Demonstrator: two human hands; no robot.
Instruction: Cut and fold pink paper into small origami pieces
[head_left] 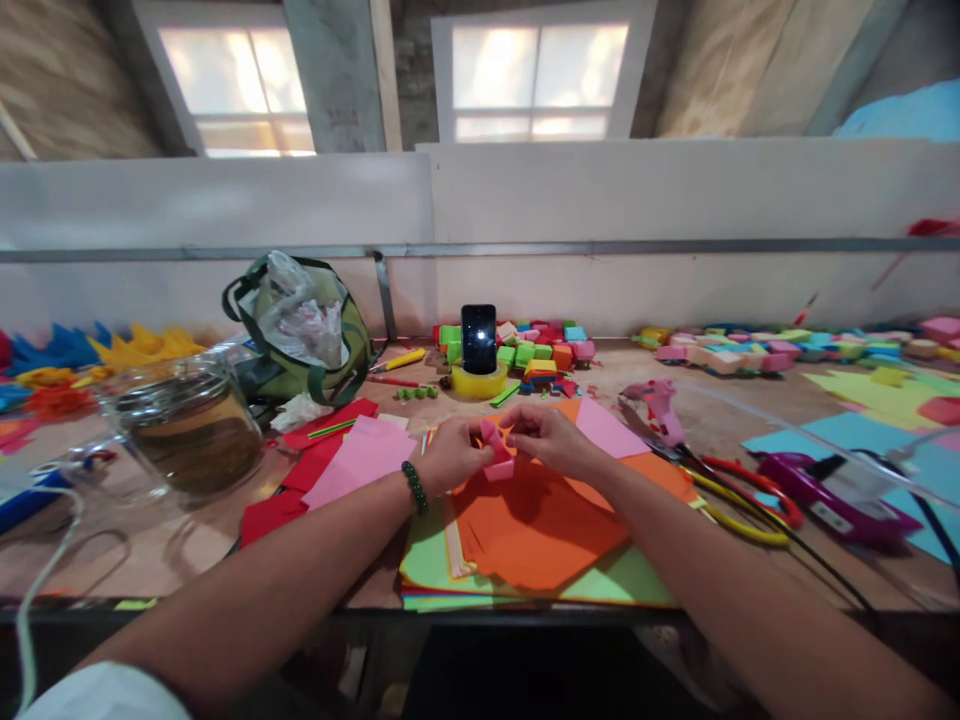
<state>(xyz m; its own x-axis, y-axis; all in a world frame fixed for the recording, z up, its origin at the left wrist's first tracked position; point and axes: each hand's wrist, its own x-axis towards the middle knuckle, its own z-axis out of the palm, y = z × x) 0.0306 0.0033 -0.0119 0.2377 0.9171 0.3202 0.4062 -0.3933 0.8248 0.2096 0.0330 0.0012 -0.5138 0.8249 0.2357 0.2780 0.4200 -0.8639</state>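
Observation:
A small folded pink paper piece is held up between my two hands, over a stack of orange paper. My left hand, with a dark green bead bracelet at the wrist, pinches its left side. At its right side is my right hand, fingers bent and thumb near the fingertips; they seem to grip the paper's edge, though the contact is small. Green sheets lie beneath the orange ones. Pink sheets and red sheets are left of my hands.
A phone stands in a yellow tape roll before folded paper pieces. Pliers with yellow and red handles, a pink glue gun and a purple power strip lie right. A glass jar and green bag stand left.

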